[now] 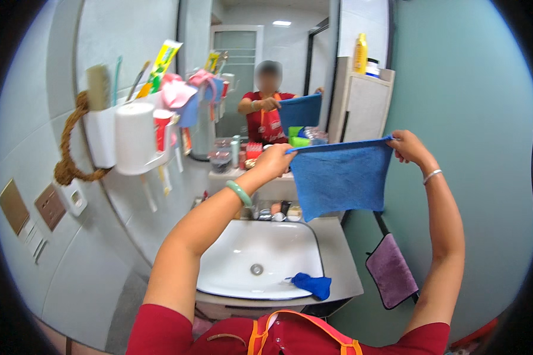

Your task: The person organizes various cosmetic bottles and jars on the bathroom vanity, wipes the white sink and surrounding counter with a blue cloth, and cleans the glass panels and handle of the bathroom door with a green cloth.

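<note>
A blue cloth (pixel 342 177) hangs stretched between my two hands, above the back right of the sink. My left hand (pixel 275 160) pinches its upper left corner, and my right hand (pixel 408 146) grips the upper right corner. The cloth's top edge is pulled nearly straight; the lower part hangs free. Below it is a white washbasin (pixel 231 262) with a round metal drain (pixel 256 269). A second, darker blue cloth (pixel 313 285) lies crumpled over the basin's front right rim. The mirror (pixel 293 49) reflects me holding the cloth.
On the left wall hang a white toothbrush holder (pixel 102 137), a toothpaste tube (pixel 162 66) and a brown rope ring (pixel 64 146). Toiletries crowd the shelf (pixel 288 176) under the mirror. At right, a purple cloth (pixel 393 273) hangs by the green glass panel (pixel 471 88). A narrow cabinet (pixel 366 106) holds bottles.
</note>
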Motion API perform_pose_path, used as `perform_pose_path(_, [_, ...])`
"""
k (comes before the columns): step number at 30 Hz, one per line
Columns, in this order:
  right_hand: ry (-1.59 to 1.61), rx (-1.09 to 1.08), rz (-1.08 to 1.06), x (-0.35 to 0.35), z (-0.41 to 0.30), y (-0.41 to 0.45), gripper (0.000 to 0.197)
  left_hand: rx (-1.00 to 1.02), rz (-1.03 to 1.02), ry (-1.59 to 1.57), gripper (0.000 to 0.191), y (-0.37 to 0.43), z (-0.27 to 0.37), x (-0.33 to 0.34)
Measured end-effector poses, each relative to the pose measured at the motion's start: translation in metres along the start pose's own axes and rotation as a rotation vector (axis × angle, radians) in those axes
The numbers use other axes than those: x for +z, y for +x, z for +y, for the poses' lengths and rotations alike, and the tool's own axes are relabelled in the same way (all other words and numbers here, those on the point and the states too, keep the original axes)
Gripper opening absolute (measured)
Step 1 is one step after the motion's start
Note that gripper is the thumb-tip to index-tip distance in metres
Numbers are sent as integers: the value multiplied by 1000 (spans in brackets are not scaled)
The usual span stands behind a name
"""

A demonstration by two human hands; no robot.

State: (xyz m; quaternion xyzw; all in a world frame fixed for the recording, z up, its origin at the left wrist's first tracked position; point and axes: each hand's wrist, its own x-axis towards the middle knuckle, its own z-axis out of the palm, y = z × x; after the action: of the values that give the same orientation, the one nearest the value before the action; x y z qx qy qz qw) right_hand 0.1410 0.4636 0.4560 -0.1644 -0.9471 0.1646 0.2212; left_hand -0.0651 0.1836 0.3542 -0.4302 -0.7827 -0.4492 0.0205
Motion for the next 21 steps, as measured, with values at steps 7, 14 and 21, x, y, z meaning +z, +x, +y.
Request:
perform_pose_path(7, [707, 68, 149, -35, 46, 64, 8, 4, 19, -732, 24, 67, 71, 10])
perform_pose_path(14, [1045, -206, 525, -101, 79, 138, 18, 305, 113, -707, 26, 166, 150, 5])
perform_pose_path(21, [781, -352, 873, -127, 84, 224, 25, 456, 183, -535, 39, 258, 180, 0])
